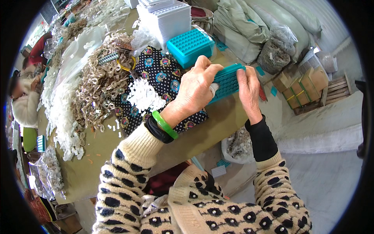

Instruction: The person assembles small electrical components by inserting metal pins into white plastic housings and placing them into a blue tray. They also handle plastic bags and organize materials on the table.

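Note:
A teal plastic tray (228, 82) with rows of small holes is tilted above the table's right edge, between my two hands. My left hand (196, 86) grips its left side, fingers bent over it. Something small and white shows by those fingers, too little to name. With the thumb on the near face, my right hand (248, 93) clasps the tray's right end; its other fingers are mostly hidden. Just beyond stands a stack of teal trays (191, 45). A heap of small white plastic pieces (145, 95) lies on a dark patterned cloth (154, 62) left of my left hand.
White trays (165, 23) are piled at the back. Brownish plastic parts (95, 78) and whitish ones (64, 101) cover the table's left, beside a yellow-handled tool (132, 70). Sacks (239, 29) and cardboard boxes (306, 87) stand right. Another person (25, 103) sits far left.

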`<act>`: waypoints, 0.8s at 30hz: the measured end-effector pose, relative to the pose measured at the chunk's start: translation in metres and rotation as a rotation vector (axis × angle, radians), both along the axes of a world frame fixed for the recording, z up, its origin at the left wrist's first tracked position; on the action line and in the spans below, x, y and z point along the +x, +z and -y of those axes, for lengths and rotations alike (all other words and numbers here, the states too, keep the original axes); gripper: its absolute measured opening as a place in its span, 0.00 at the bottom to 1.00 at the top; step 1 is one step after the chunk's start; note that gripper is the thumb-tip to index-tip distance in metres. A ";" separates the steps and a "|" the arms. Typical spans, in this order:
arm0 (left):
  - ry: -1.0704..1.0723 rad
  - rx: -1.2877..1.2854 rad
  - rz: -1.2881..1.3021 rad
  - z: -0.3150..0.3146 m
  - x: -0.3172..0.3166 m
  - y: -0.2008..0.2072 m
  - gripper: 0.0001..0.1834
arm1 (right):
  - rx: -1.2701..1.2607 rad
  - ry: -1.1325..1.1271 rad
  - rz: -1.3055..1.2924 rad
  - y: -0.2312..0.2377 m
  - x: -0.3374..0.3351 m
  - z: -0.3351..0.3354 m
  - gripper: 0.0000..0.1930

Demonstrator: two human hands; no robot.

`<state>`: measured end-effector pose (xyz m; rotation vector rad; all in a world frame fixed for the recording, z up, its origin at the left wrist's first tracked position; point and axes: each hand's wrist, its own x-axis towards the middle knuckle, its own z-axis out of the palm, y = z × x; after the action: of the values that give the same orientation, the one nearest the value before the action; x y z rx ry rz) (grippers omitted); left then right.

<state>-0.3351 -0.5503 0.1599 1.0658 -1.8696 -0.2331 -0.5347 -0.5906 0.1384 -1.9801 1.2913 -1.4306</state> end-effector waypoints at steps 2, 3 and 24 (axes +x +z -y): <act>-0.036 0.029 0.041 -0.003 -0.004 0.002 0.27 | -0.021 0.050 0.178 0.000 -0.002 0.000 0.28; -0.056 0.006 0.047 -0.004 -0.005 0.001 0.27 | 0.068 0.029 0.230 -0.001 -0.003 0.000 0.30; 0.134 0.239 -0.247 -0.011 -0.002 -0.033 0.16 | 0.246 0.236 0.230 -0.018 0.012 -0.010 0.28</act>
<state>-0.3368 -0.5398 0.1273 1.2577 -1.5701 -0.4973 -0.5228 -0.5806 0.1204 -1.6875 1.0396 -1.2759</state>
